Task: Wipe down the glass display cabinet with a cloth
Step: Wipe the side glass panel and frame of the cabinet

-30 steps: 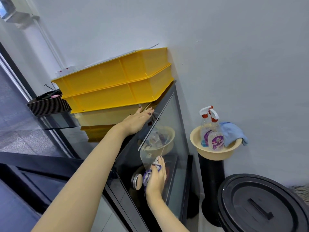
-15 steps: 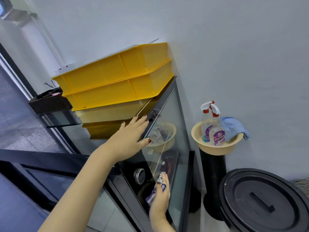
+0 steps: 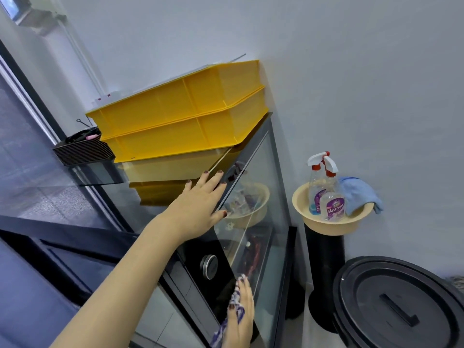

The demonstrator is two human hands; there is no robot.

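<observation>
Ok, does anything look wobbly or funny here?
Yes: the beige basin perches on a narrower black stand, carrying two spray bottles and a blue cloth drooping over its rim. It looks tippy. Nothing appears spilled.

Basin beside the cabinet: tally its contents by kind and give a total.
Spray bottles: 2
Blue cloth: 1
Total: 3
</observation>
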